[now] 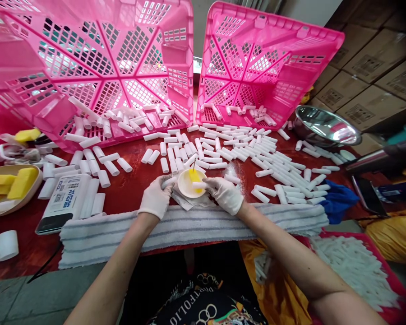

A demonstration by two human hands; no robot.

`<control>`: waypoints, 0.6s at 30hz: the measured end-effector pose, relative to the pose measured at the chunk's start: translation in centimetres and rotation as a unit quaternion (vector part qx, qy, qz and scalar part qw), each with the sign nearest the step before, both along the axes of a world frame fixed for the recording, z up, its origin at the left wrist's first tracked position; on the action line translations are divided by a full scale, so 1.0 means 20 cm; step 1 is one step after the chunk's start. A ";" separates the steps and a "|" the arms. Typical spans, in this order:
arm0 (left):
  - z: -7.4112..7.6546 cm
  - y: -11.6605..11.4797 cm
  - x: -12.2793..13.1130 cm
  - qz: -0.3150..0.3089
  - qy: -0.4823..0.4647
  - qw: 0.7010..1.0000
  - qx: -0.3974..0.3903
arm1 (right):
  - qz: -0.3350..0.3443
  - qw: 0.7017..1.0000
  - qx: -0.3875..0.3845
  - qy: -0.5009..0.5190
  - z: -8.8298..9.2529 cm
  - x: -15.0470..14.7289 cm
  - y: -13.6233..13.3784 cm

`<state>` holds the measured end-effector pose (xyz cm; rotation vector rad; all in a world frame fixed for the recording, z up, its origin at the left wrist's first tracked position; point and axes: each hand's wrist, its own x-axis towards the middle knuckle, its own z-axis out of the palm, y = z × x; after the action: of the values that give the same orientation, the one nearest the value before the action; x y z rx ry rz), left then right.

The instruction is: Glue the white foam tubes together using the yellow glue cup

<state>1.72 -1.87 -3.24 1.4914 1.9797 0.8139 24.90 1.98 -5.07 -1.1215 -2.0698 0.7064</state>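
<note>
Both hands wear white gloves and work at a small pale dish (184, 189) with a yellow piece (194, 175) in it and a thin stick standing up. My left hand (155, 197), at the dish's left side, is closed on a short white cylinder (169, 182). From the right, my right hand (225, 194) pinches another white cylinder (199, 185), whose end reaches over the dish by the yellow piece. Beneath the dish lies a crumpled whitish sheet (189, 201). Many loose white cylinders (209, 153) cover the red table (135, 192) beyond.
Two pink crates (122, 79) (246, 76) lie tipped at the back, cylinders inside. A striped towel (196, 228) runs along the front edge. To the left are a boxy device (66, 198) and a bowl (37, 185) of yellow blocks; a metal bowl (328, 126) stands right.
</note>
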 end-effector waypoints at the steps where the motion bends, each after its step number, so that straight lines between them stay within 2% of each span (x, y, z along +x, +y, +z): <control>1: 0.00 0.00 0.00 0.000 -0.006 1.000 0.002 | 0.000 1.000 -0.005 0.001 0.00 0.00 -0.01; 5: -0.01 0.01 -0.01 0.001 -0.041 0.999 0.009 | -0.028 0.999 0.022 -0.012 -0.01 -0.02 -0.03; 9: -0.02 -0.02 -0.02 0.033 -0.101 0.994 0.038 | -0.038 0.999 -0.008 0.022 0.02 -0.03 -0.09; 11: -0.01 -0.05 -0.01 0.041 -0.170 0.983 0.054 | -0.039 0.993 -0.065 0.089 0.07 -0.02 -0.13; 14: 0.04 -0.12 0.06 -0.003 -0.305 0.951 0.049 | -0.059 0.956 -0.207 0.198 0.17 -0.02 -0.19; 16: 0.09 -0.17 0.11 -0.034 -0.371 0.928 0.020 | -0.066 0.931 -0.278 0.227 0.22 -0.02 -0.21; 18: 0.13 -0.21 0.16 -0.046 -0.405 0.913 -0.007 | -0.063 0.919 -0.308 0.236 0.25 -0.02 -0.21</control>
<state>4.99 -6.01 -0.71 0.9774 1.2734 1.1364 24.42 -2.32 -0.11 -1.2366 -1.3783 1.4655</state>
